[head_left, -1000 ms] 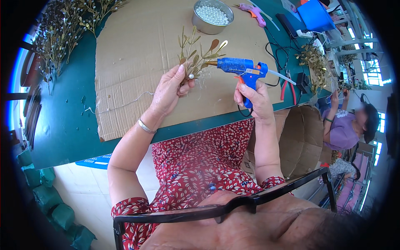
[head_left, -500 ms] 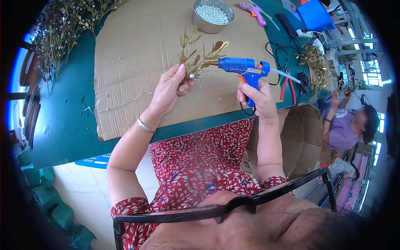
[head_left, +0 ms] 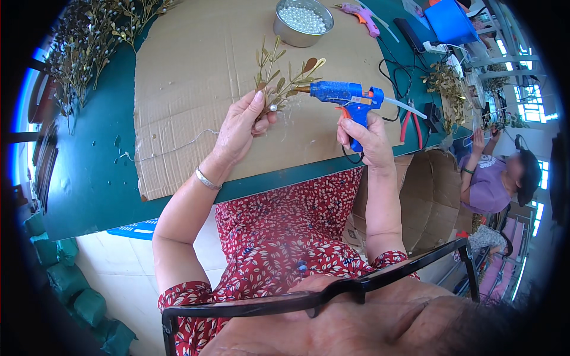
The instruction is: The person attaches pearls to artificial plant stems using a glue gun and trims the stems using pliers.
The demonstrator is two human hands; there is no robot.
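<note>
My left hand [head_left: 242, 120] pinches a gold artificial leaf spray [head_left: 279, 77] between thumb and fingers. A white pearl bead [head_left: 273, 108] sits low on the spray, close to my fingertips. My right hand [head_left: 369, 135] is wrapped round the handle of a blue hot glue gun [head_left: 344, 95] with an orange trigger. Its nozzle points left, at the leaves of the spray; whether it touches them I cannot tell. From the gun's back end a pale glue stick [head_left: 407, 107] sticks out. Thin glue strands hang below the nozzle.
Cardboard [head_left: 178, 89] covers the green table [head_left: 77, 184]. A metal bowl of pearl beads [head_left: 303, 22] stands at its far edge. A pink glue gun [head_left: 363, 18], red-handled pliers [head_left: 411, 127] and cables lie right. Finished-looking sprays [head_left: 83, 53] pile up far left. Another person [head_left: 493, 178] sits at right.
</note>
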